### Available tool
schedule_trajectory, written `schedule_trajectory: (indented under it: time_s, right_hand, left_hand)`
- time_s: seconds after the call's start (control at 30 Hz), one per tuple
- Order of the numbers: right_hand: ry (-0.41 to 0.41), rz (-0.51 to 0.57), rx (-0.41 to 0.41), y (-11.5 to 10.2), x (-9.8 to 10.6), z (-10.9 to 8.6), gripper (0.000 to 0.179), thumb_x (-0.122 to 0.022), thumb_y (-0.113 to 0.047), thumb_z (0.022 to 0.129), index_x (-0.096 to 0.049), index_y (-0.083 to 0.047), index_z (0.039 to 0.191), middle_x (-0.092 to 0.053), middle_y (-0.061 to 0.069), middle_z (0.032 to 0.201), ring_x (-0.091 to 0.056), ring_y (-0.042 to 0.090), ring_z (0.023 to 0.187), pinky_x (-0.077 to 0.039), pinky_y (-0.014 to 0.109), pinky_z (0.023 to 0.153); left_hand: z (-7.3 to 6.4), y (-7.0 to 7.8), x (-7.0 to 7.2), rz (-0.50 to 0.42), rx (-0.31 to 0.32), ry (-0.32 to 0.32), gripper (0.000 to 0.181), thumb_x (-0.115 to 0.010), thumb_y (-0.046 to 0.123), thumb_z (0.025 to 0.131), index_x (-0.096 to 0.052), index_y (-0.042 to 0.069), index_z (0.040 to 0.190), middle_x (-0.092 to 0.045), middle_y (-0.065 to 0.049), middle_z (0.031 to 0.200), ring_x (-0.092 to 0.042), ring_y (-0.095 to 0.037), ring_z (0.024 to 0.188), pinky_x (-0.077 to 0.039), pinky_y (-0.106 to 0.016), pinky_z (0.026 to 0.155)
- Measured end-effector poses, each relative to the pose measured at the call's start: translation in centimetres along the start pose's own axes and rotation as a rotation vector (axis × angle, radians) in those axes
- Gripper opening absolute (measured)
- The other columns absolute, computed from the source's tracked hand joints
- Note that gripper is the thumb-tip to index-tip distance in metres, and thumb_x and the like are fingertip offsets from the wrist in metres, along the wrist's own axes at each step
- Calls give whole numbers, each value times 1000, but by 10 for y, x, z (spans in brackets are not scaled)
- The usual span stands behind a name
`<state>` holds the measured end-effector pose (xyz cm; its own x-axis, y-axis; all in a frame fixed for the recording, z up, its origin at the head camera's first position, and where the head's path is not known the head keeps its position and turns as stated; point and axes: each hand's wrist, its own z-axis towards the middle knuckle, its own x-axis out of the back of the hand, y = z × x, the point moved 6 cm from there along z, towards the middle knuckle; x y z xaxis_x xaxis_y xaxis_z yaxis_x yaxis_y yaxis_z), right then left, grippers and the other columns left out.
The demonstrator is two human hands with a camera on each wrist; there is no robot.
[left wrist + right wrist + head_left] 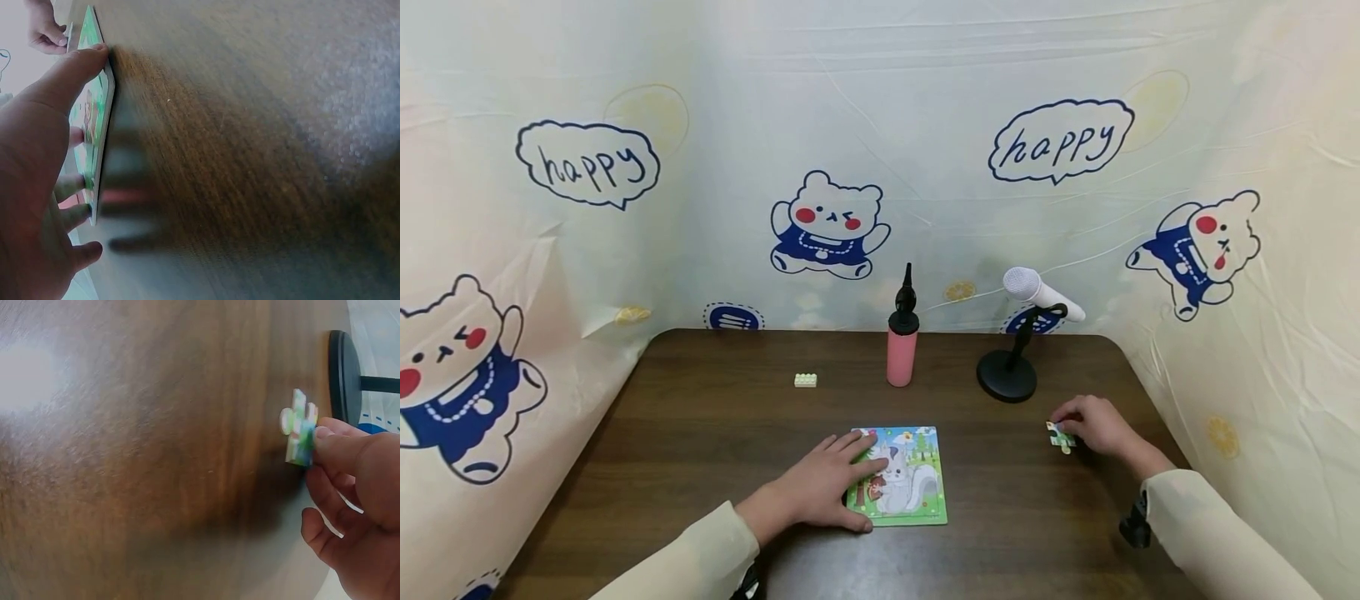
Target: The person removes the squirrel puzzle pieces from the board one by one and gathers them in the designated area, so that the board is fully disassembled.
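A square jigsaw puzzle (913,487) with a white squirrel picture and a green border lies flat on the table. My left hand (822,483) rests across its left side, fingers spread and fairly straight. In the left wrist view, the thumb lies over the near edge of the puzzle (94,119). Off to the right, my right hand (1097,425) pinches a small green, knobbed puzzle piece (1061,438) between thumb and fingers. The right wrist view shows this puzzle piece (300,431) tilted up over the wood, its lower end partly behind the thumb.
Behind the right hand, a white microphone (1041,293) sits on a black round-based stand (1006,377). A pink hand pump (902,354) with a black nozzle stands behind the puzzle. One pale toy brick (805,380) lies left of it. A printed cloth (925,125) surrounds the brown table (715,400).
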<state>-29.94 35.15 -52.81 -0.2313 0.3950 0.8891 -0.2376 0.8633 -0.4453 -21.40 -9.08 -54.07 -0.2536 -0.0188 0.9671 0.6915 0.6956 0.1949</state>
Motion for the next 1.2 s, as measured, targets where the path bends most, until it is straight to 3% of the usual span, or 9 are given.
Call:
schedule_trajectory:
  time_s: [0.17, 0.37, 0.6, 0.77, 0.97, 1.2]
  right_hand:
    - [12, 13, 34, -21, 7, 3, 12, -71, -11, 96, -78, -9, 105, -75, 6, 101, -65, 18, 88, -57, 46, 82]
    - [-7, 84, 126, -85, 5, 23, 19, -72, -20, 97, -76, -7, 111, -72, 0, 98, -62, 13, 86, -55, 34, 78]
    - [-108, 127, 213, -162, -32, 48, 22, -72, -22, 98, -75, -10, 116, -71, -4, 100, -60, 12, 84, -53, 32, 78]
    - [-166, 117, 244, -201, -68, 60, 20, -73, -21, 97, -76, -13, 114, -70, -7, 95, -59, 11, 81, -53, 32, 78]
    - [-188, 94, 269, -227, -88, 64, 19, -76, -22, 94, -76, -12, 110, -67, -7, 88, -58, 10, 79, -51, 30, 74]
    - [-213, 101, 236, -235, -97, 64, 20, -78, -23, 93, -75, -11, 109, -64, -7, 82, -56, 9, 73, -48, 28, 68]
  left_hand:
    - [1, 0, -1, -3, 1, -9, 92, -57, 85, 82, -40, 36, 159, -25, -6, 171, -25, -34, 156, -30, -60, 119]
    - [-1, 0, 0, -31, 7, -15, 87, -59, 82, 83, -40, 41, 157, -26, -6, 170, -24, -36, 156, -30, -61, 119]
    - [-2, 1, -2, -58, 11, -20, 84, -62, 80, 83, -41, 45, 156, -26, -6, 170, -24, -38, 156, -30, -64, 117]
    - [-2, 1, -3, -71, 20, -35, 84, -62, 80, 83, -40, 46, 156, -25, -5, 170, -23, -37, 156, -31, -64, 117]
    - [-3, 3, 0, -71, 19, -33, 84, -62, 79, 84, -41, 43, 156, -25, -6, 170, -23, -37, 156, -31, -64, 116]
    - [-3, 4, 0, -64, 22, -26, 84, -62, 79, 83, -41, 43, 156, -24, -6, 171, -23, -36, 157, -31, -65, 116]
